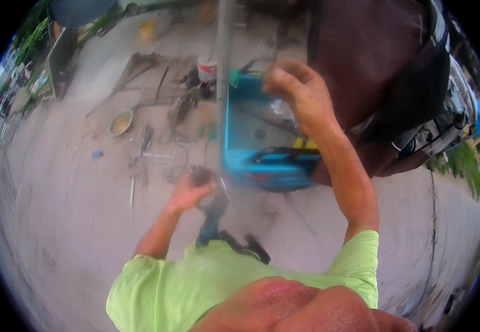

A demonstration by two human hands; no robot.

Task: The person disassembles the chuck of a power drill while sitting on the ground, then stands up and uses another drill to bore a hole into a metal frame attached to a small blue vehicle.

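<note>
Low in front of me, my left hand (192, 193) grips a blurred dark power tool (213, 203), which hangs near my waist. My right hand (300, 94) is raised over the right part of a turquoise open box (233, 155), fingers curled in; whatever they may hold is too small or hidden to make out. A grey vertical pole (223, 39) stands just beside the box's left side. Inside the box lie some blurred items, among them a yellow piece (303, 143).
A brown padded cover (367, 50) fills the upper right. On the concrete ground (63, 193) lie a metal bowl (120, 122), bars, cables and several tools. A white-and-red bucket (207, 69) stands farther back. Greenery (467, 171) edges the right side.
</note>
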